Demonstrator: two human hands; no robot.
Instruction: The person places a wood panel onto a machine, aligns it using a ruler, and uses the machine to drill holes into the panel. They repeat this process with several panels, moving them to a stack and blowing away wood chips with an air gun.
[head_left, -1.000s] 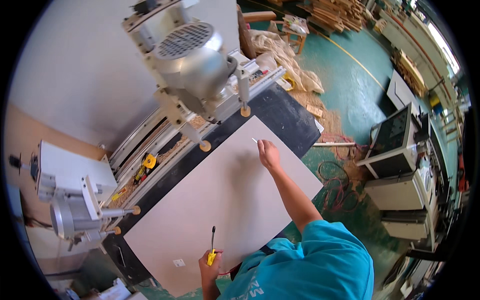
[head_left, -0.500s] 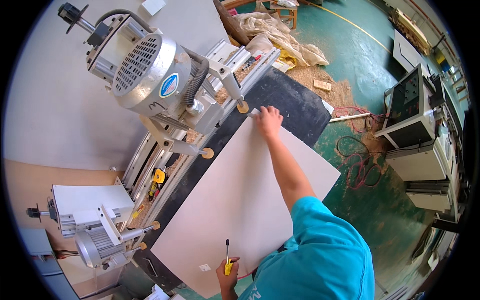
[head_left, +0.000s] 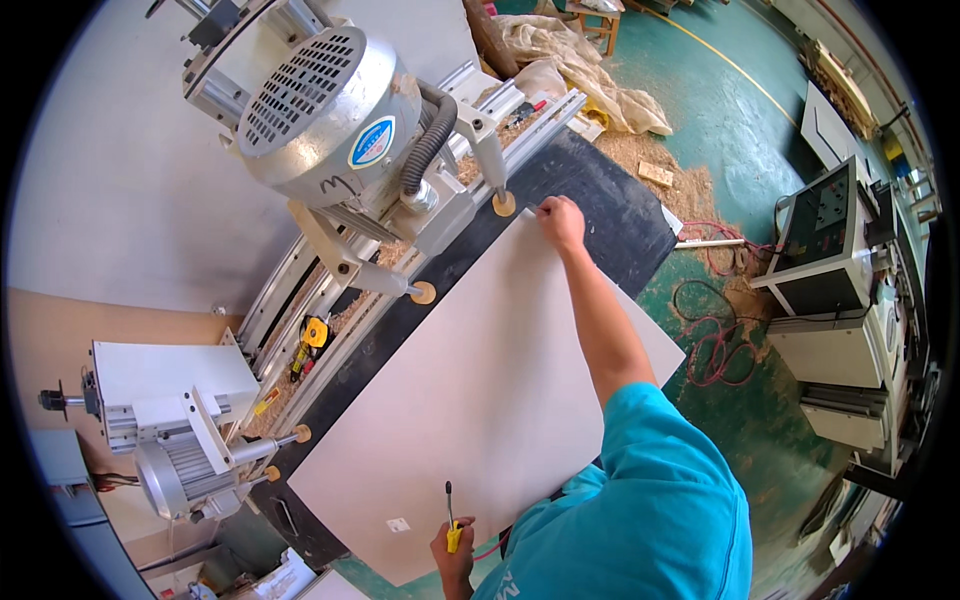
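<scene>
A large white board (head_left: 460, 370) lies at a slant on the black machine bed (head_left: 610, 205). My right hand (head_left: 562, 222) reaches to the board's far corner. Its fingers are curled closed there, and whatever lies inside them is hidden. Low in the view, by the board's near edge, my left hand (head_left: 452, 550) is wrapped round the yellow handle of what looks like an air blow gun (head_left: 455, 538). The dark nozzle points up over the board, and a red hose shows beside that hand. A small white label (head_left: 398, 525) sits on the board near its lower left corner.
A large motor unit (head_left: 320, 110) with round tan pads overhangs the board's left edge; a smaller motor unit (head_left: 180, 460) stands lower left. A yellow tape measure (head_left: 316, 332) rests in the machine's rail. To the right are a control cabinet (head_left: 820, 230), red hoses (head_left: 722, 350) and sawdust.
My right hand's fingers have drawn in from the board's corner and are more curled. The view has shifted a little. My left hand still grips the blow gun.
</scene>
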